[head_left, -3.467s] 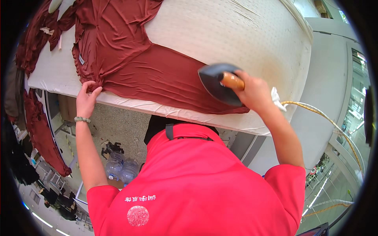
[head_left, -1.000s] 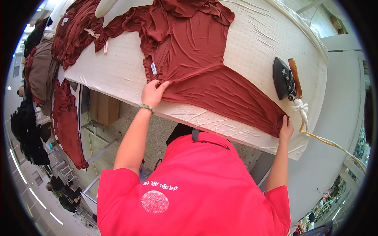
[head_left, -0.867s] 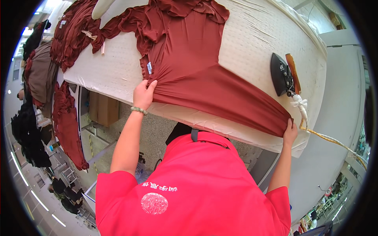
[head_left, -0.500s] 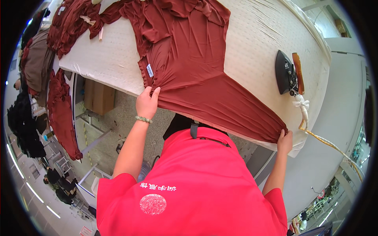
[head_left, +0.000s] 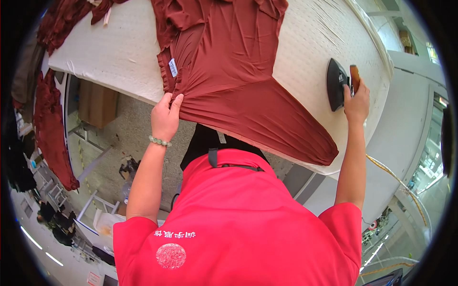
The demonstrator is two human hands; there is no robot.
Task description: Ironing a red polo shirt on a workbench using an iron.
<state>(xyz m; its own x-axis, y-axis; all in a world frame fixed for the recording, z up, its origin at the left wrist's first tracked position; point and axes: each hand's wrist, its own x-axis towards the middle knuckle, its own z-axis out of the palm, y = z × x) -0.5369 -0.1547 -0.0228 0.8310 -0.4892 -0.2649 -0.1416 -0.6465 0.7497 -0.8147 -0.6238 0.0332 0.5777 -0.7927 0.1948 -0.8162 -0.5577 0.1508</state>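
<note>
The left hand (head_left: 164,119) pinches the near edge of the red garment (head_left: 234,95), just below a white label (head_left: 172,67). The garment lies creased on the pale worktop (head_left: 119,62), one part narrowing rightward along the front edge. Right of it, apart from the cloth, stands the dark iron (head_left: 335,86). The right hand (head_left: 357,102) is at its brown handle (head_left: 354,75), thumb and fingers either side; whether they are closed, I cannot quite tell.
</note>
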